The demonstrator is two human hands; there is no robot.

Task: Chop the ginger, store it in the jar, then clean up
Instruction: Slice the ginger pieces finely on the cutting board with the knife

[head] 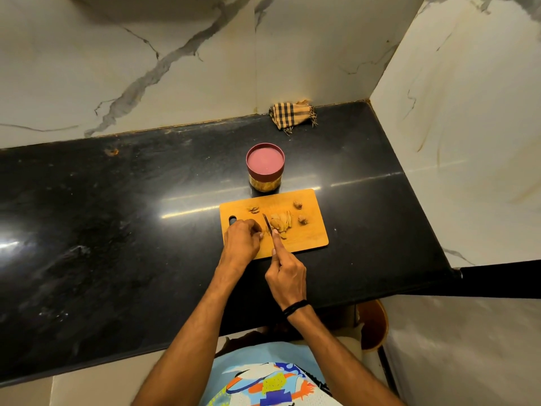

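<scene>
right hand [285, 276] gripping knife [267, 222] — handle hidden, left hand [241, 240] pinching ginger [281, 225], piece barely visible

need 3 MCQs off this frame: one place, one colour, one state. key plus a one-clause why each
1. Where does the jar stand?
A. On the counter, just behind the cutting board
B. On the cutting board
C. At the counter's left end

2. What colour is the jar's lid?
A. Green
B. Pinkish red
C. White

3. What is the right hand doing?
A. Lying flat on the board
B. Lifting the lid
C. Gripping the knife

Key:
1 A: the jar sits on black counter beyond the board's far edge.
2 B: the lid reads pinkish red from above.
3 C: its fingers curl round the handle, blade at the ginger.
</scene>
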